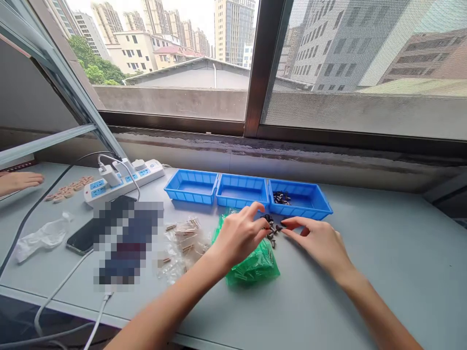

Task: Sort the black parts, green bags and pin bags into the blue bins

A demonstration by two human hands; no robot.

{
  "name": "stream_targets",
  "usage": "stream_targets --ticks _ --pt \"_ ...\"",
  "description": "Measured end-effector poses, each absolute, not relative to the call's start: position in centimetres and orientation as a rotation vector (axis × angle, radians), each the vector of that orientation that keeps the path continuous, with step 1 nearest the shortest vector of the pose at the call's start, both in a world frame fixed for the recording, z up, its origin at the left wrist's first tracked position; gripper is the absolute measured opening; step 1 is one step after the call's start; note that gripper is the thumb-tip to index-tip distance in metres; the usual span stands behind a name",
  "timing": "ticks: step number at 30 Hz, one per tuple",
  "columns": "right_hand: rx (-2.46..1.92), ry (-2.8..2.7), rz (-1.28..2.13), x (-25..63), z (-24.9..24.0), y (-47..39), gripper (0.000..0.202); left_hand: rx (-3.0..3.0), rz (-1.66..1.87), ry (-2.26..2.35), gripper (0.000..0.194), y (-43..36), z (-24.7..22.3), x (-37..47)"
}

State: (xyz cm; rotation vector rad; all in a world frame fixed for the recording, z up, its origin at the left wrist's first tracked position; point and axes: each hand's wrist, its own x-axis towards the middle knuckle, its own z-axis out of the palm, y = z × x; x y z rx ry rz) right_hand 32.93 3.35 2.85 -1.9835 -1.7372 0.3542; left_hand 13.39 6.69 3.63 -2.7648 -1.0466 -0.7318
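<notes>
Small dark screws (273, 233) lie in a loose pile on the grey table, in front of the right blue tray (310, 212). My left hand (242, 233) is over the pile's left side, thumb and fingers bent close together; what they may hold is too small to make out. At the pile's right edge is my right hand (317, 240), its thumb and index finger pinched near a dark screw. More dark pieces (281, 198) lie inside the right tray. A green plastic bag (255, 267) is under and beside my left hand.
A middle blue tray (241, 201) and a left blue tray (191, 195) adjoin the right one. Clear bags (182, 243), phones (85, 236), cables and a power strip (126, 182) lie leftward. Another person's hand (22, 182) is near beige pieces (69, 189) at far left.
</notes>
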Motion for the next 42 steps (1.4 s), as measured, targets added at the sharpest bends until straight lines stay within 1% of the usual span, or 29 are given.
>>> stream_targets --ticks 6,9,14,18,21,24,27,31,35,37,39,42 --pt "-1.879 -1.774 0.352 33.3 2.2 3.3 0.019 -2.772 -0.674 -1.025 0.012 6.6 3.5 13.6" --pt "-1.884 -1.799 0.387 33.5 1.9 3.4 0.018 -2.759 -0.686 -1.012 0.011 6.6 3.5 13.6" --pt "-1.850 -1.854 0.362 33.3 1.7 3.3 0.019 -2.772 -0.700 -1.019 0.019 6.7 3.7 13.6" --pt "-1.859 -1.833 0.279 32.6 1.7 2.9 0.023 -2.784 -0.635 -1.029 0.013 6.5 3.6 13.6" --pt "-1.867 -1.842 0.302 32.3 1.8 2.9 0.021 -2.789 -0.626 -1.032 0.008 6.5 3.5 13.6" --pt "-1.841 -1.874 0.367 32.5 1.8 3.1 0.018 -2.790 -0.641 -1.032 0.011 6.5 3.5 13.6" --pt "-1.807 -1.928 0.404 32.8 1.6 3.4 0.018 -2.783 -0.632 -1.040 0.008 6.5 3.5 13.6" --pt "-1.798 -1.959 0.379 32.7 1.6 3.4 0.020 -2.781 -0.641 -1.050 0.011 6.6 3.6 13.6" --pt "-1.790 -1.915 0.331 32.3 1.7 3.1 0.022 -2.777 -0.687 -1.042 0.007 6.7 3.5 13.4" --pt "-1.786 -1.864 0.313 32.2 1.9 3.0 0.021 -2.774 -0.708 -1.039 0.008 6.7 3.4 13.3" --pt "-1.738 -1.810 0.360 32.1 2.2 3.0 0.019 -2.769 -0.734 -1.046 0.011 6.8 3.5 13.2" --pt "-1.589 -1.694 0.568 31.9 2.7 2.9 0.019 -2.764 -0.797 -1.069 0.018 6.9 3.6 13.2"
